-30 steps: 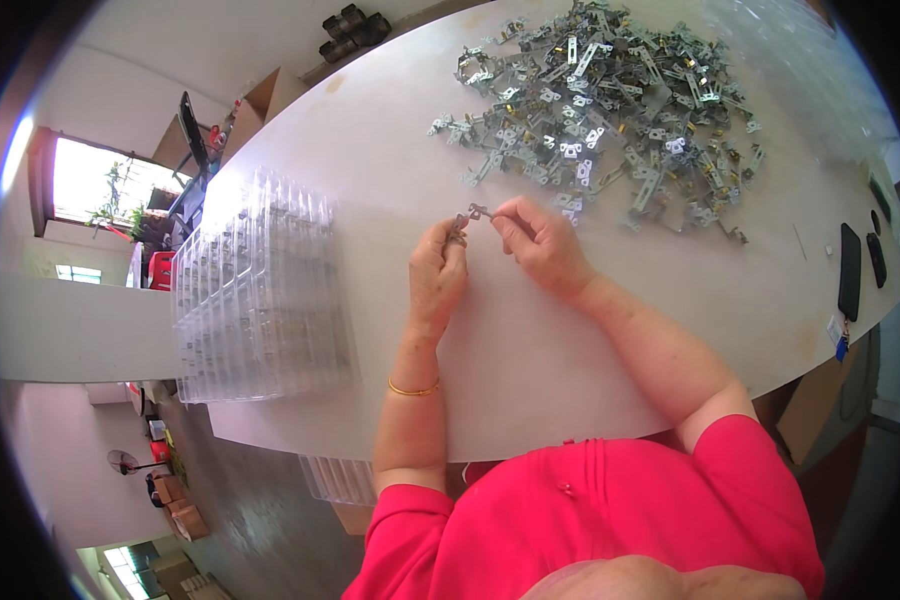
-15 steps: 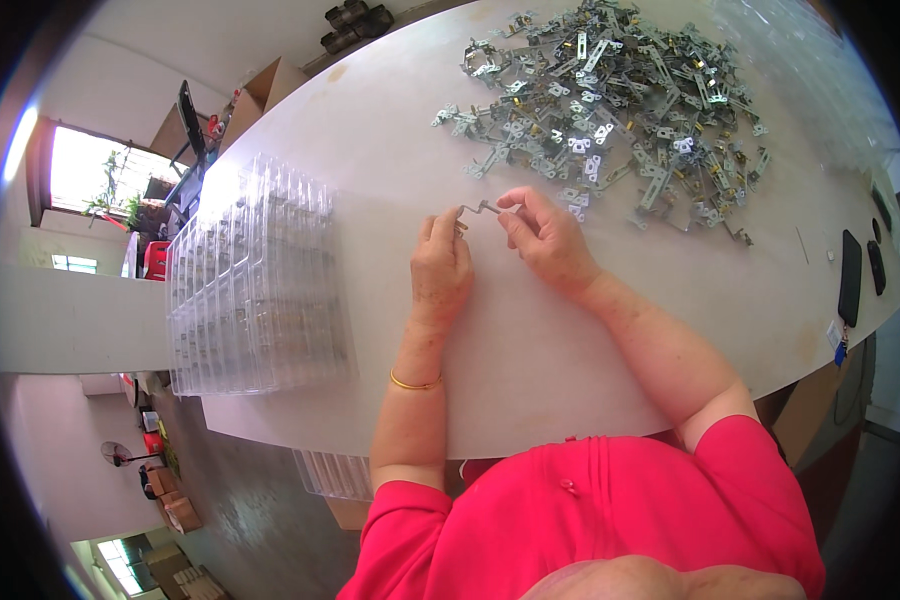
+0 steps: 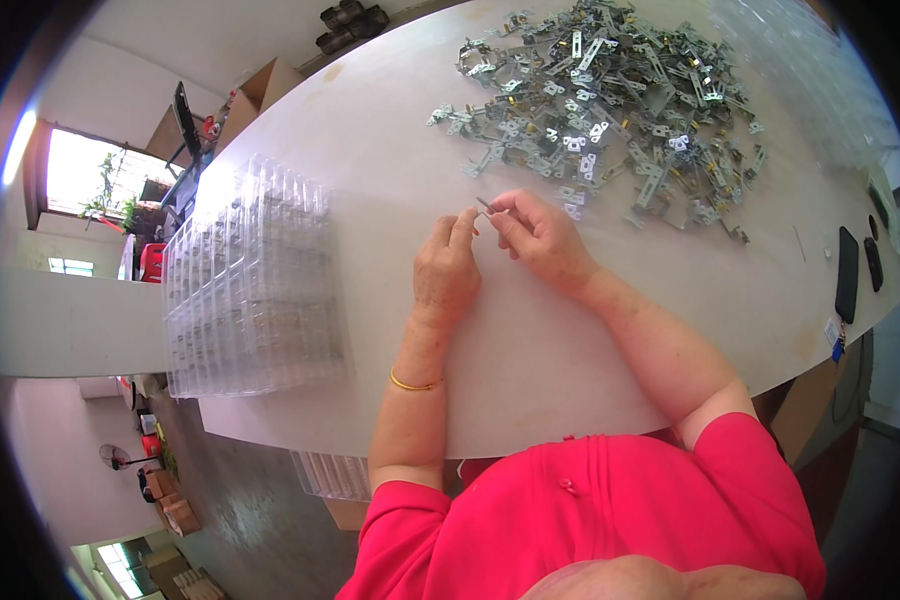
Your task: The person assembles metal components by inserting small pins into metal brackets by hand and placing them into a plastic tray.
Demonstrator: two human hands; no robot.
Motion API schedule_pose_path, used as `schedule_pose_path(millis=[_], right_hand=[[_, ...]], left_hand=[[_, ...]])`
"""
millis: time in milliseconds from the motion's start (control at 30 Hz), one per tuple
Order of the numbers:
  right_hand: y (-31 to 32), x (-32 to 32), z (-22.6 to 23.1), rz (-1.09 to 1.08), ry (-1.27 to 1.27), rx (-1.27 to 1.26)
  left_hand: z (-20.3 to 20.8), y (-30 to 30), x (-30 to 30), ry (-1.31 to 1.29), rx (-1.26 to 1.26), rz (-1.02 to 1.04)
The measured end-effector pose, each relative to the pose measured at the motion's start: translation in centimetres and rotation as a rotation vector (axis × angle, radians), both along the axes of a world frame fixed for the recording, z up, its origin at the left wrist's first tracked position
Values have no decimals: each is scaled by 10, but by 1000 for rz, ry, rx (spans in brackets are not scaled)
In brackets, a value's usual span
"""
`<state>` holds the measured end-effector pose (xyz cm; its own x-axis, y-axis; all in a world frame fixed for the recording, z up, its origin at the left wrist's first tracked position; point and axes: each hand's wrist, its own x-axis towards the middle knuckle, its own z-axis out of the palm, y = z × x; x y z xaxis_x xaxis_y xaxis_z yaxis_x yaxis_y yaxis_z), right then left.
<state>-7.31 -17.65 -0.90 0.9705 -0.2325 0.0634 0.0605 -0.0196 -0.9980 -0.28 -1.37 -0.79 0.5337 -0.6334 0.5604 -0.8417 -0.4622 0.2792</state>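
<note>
Above the table's middle, my two hands meet at the fingertips. My right hand (image 3: 544, 240) pinches a small grey metal part (image 3: 485, 205), whose thin end pokes out between thumb and forefinger. My left hand (image 3: 446, 272), with a gold bangle (image 3: 414, 386) on its wrist, has its fingers bent and pressed together beside that part. Whatever sits in the left fingers is hidden behind them. Just beyond my hands spreads a heap of small metal brackets (image 3: 610, 120), silver with some brass-coloured bits.
Clear plastic trays (image 3: 255, 290) are stacked on the table's left, with more clear plastic (image 3: 805, 80) at the far right. A black phone (image 3: 847, 275) and a blue-tagged key (image 3: 838, 350) lie near the right edge. The white table (image 3: 390, 130) has a curved far edge.
My left hand has turned and its fingertips have moved right, closer to my right hand. The metal part shows less now, and the brass-coloured bit at my left fingers is out of sight.
</note>
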Motion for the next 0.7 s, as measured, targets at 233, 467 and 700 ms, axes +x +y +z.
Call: schedule_pose_path(millis=[233,467,700], right_hand=[[6,5,-16,-246,-226,-192],[4,6,-16,-308,-170,58],[6,0,-7,-135,-4,43]], left_hand=[[1,-2,0,-46,15,-15],[2,-3,-4,220,-155,-95],[-2,9,7,971,-504,59]])
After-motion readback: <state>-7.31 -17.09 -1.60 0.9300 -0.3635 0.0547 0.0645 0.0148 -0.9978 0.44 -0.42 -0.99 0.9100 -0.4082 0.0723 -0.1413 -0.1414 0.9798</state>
